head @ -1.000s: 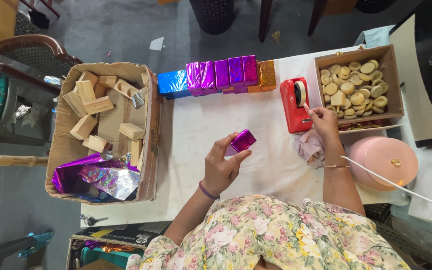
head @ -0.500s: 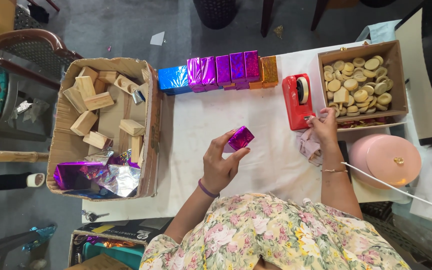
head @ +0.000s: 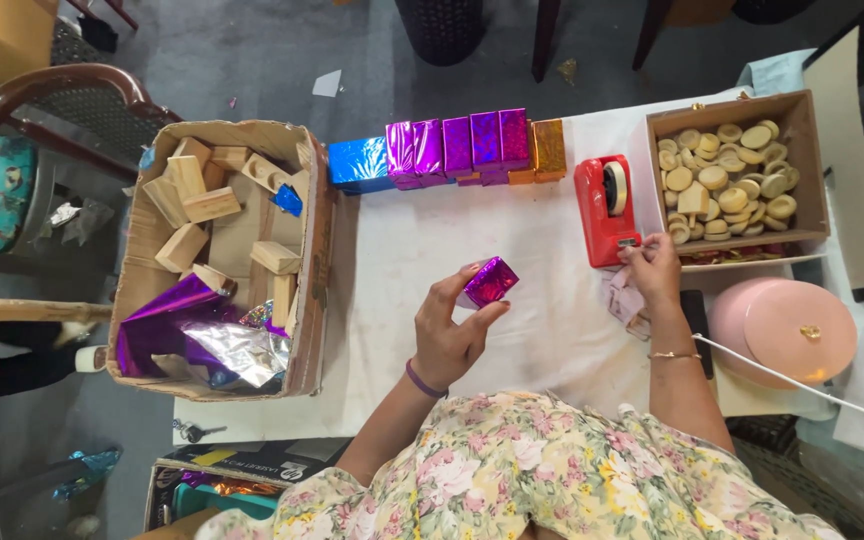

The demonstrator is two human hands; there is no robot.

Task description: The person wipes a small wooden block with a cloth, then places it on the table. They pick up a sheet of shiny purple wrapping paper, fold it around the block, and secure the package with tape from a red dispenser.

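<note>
Since a second ago the left hand (head: 447, 335) has lifted its purple block (head: 489, 282) slightly right, fingers pinching it above the white table (head: 402, 250). Grey floor (head: 252, 60) lies beyond, a chair (head: 12, 150) far left. Left sits a carton (head: 314, 300) of wooden blocks and foil; a box (head: 812, 170) of discs stands right. Wrapped blocks (head: 462, 148) line the far edge. The right hand (head: 652, 272) pinches at the red tape dispenser (head: 604, 210).

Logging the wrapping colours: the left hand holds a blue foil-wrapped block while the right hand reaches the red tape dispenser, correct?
Not quite: the foil-wrapped block in the left hand is purple, not blue, as the head view shows. The right hand is at the red tape dispenser.
</note>
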